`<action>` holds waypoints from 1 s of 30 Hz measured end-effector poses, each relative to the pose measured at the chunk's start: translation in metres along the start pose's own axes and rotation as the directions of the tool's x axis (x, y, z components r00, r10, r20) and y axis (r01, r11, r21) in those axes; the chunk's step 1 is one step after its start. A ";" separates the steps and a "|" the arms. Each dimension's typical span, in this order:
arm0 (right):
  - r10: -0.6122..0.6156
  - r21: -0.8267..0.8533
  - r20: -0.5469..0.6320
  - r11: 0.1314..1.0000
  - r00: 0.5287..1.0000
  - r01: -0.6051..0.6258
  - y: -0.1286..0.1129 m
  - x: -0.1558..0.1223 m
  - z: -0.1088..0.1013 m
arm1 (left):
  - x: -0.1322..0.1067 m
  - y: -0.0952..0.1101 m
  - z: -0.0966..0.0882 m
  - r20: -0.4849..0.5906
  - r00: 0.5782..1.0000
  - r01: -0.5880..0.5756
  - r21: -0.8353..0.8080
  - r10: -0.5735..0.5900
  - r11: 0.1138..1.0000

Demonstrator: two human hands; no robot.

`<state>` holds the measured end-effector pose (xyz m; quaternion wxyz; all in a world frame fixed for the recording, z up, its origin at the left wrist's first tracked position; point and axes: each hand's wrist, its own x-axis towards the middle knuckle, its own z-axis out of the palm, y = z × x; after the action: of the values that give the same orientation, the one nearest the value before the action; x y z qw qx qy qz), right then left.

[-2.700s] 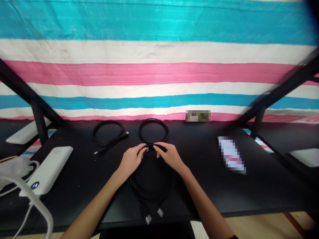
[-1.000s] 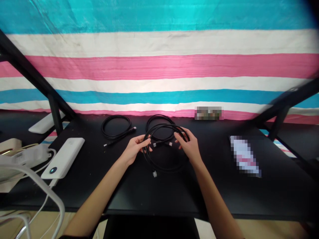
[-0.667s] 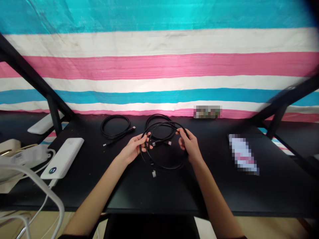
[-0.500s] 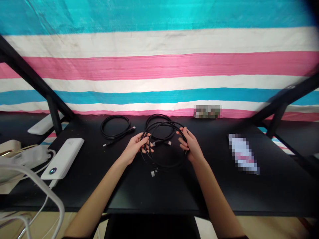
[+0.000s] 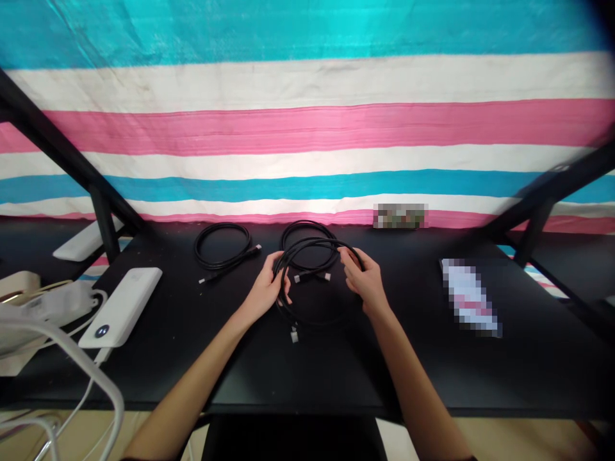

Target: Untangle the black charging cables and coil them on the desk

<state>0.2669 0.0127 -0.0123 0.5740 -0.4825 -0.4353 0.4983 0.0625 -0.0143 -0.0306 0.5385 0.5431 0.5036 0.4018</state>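
A black cable (image 5: 317,323) is wound into loose loops between my two hands, just above the black table. My left hand (image 5: 270,283) is closed around the left side of the loops. On the right side, my right hand (image 5: 366,279) grips the same loops between thumb and fingers. A pale plug end (image 5: 295,335) hangs below the coil near my left hand. Behind the held loops lies a second coiled black cable (image 5: 307,223), with its two plugs (image 5: 312,277) showing through the ring. A third coiled black cable (image 5: 196,246) rests to the left, its plugs pointing apart.
A white power bank (image 5: 127,304) with a round display lies on the table (image 5: 288,384) at left, beside white cords and adapters (image 5: 57,301). A blurred-out flat item (image 5: 468,298) lies at right, another (image 5: 400,216) at the back. Black frame bars (image 5: 67,150) slope on both sides.
The held loops have been drawn closer together into a tighter bundle. My left hand has closed further around them, and my right hand's fingers have curled in.
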 end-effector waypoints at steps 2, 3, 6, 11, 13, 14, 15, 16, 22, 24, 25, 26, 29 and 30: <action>0.037 0.016 -0.009 0.999 0.999 -0.037 0.000 0.000 -0.001 | 0.000 -0.003 0.000 -0.117 0.987 -0.096 0.113 0.109 0.989; 0.054 0.027 -0.016 0.998 0.998 -0.054 0.000 0.000 -0.001 | 0.000 -0.003 -0.001 -0.172 0.968 -0.151 0.190 0.185 0.970; 0.083 0.065 -0.032 0.995 0.996 -0.080 0.000 0.001 -0.003 | -0.001 -0.002 -0.002 -0.251 0.889 -0.271 0.387 0.384 0.881; 0.132 0.123 -0.061 0.985 0.989 -0.124 0.001 0.002 -0.005 | -0.004 0.008 0.000 -0.217 0.855 -0.358 0.413 0.472 0.838; 0.146 0.137 -0.082 0.981 0.986 -0.134 0.000 0.003 -0.006 | -0.006 0.011 0.000 -0.187 0.881 -0.343 0.378 0.434 0.860; 0.148 0.141 -0.092 0.981 0.985 -0.134 0.000 0.004 -0.006 | -0.007 0.013 0.000 -0.172 0.890 -0.338 0.374 0.422 0.864; 0.146 0.141 -0.101 0.981 0.984 -0.131 0.000 0.004 -0.006 | -0.007 0.013 -0.001 -0.158 0.892 -0.342 0.380 0.424 0.860; 0.140 0.138 -0.109 0.982 0.984 -0.125 0.000 0.005 -0.007 | -0.008 0.014 -0.001 -0.144 0.887 -0.355 0.396 0.439 0.847; 0.141 0.149 -0.072 0.980 0.987 -0.129 -0.002 0.002 -0.004 | -0.011 0.015 0.002 -0.305 0.739 -0.366 0.566 0.600 0.738; 0.169 0.160 -0.036 0.974 0.985 -0.161 -0.004 0.001 -0.002 | -0.013 0.017 0.002 -0.350 0.703 -0.371 0.562 0.619 0.739; 0.185 0.173 -0.018 0.968 0.983 -0.179 -0.004 0.000 -0.001 | -0.014 0.018 0.002 -0.348 0.715 -0.381 0.533 0.606 0.756; 0.203 0.198 0.001 0.960 0.979 -0.199 -0.005 0.000 -0.001 | -0.015 0.019 0.002 -0.334 0.745 -0.387 0.489 0.578 0.782; 0.241 0.334 0.050 0.911 0.969 -0.243 -0.010 0.001 -0.002 | -0.015 0.021 0.001 -0.271 0.841 -0.351 0.387 0.469 0.853; 0.238 0.376 0.059 0.894 0.970 -0.242 -0.011 0.001 -0.003 | -0.014 0.021 0.000 -0.263 0.853 -0.333 0.392 0.452 0.857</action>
<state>0.2712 0.0129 -0.0018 0.5882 -0.4089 -0.2709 0.6430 0.0629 -0.0266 -0.0081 0.2473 0.6392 0.5269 0.5027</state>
